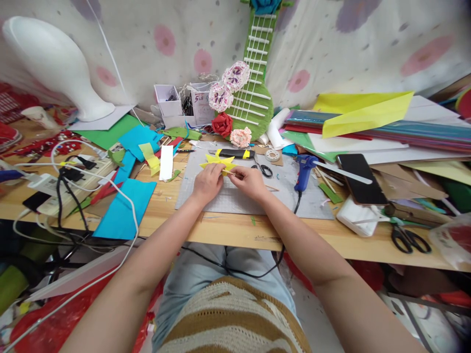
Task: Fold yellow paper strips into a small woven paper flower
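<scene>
My left hand [208, 184] is closed on a yellow paper star [221, 160], whose points stick out above the fingers. Close beside it, my right hand [250, 182] pinches something thin and stick-like at the star's lower edge; the fingers hide most of it. Both hands are over a grey cutting mat [239, 203]. Just beyond them lie a black-and-yellow utility knife [235, 154], a roll of white tape [272, 155] and small scissors [265, 170]. A blue glue gun [302, 172] rests to the right on the mat.
Behind the mat stands a green paper guitar [259, 93] with paper flowers. A power strip [79, 184] with cables and blue paper [127, 208] lie left. At right are a phone [360, 179], a white box [358, 215], black-handled scissors [410, 239] and yellow sheets [368, 115].
</scene>
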Available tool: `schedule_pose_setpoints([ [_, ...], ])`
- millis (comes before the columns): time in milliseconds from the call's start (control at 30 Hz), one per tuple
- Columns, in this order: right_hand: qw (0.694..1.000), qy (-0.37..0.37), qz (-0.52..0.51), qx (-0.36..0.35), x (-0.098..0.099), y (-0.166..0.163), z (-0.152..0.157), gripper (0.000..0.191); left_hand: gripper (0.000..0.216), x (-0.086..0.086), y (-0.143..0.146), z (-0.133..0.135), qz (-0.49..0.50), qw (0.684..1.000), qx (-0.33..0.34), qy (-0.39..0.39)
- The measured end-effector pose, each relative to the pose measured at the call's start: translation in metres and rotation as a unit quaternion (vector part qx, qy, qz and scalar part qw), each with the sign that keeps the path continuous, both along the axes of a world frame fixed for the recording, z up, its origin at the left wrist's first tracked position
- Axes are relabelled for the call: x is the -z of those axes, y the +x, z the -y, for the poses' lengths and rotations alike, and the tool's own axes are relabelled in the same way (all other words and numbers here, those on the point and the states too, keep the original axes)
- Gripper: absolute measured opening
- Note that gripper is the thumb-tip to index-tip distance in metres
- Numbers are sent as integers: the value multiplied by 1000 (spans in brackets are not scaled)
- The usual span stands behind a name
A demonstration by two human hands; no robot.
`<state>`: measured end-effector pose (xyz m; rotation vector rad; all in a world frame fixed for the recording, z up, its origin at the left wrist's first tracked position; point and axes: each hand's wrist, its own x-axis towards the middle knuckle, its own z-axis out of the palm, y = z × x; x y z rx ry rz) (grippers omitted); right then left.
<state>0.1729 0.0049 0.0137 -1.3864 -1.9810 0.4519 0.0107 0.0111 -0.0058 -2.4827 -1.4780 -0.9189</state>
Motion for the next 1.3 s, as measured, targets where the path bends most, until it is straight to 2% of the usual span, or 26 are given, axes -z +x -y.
schedule_pose_setpoints([
  [667, 1000, -14, -6, -3, 0, -1, 0, 21, 28, 5, -2, -2, -12, 998, 18, 51],
  [1033, 1000, -17, 0, -7, 0, 0, 0, 22, 28, 3, -2, -2, -6, 999, 21, 39],
  [1300, 1000, -9, 22, -16, -2, -3, 2, 19, 26, 1, 1, 1, -9, 998, 12, 66],
])
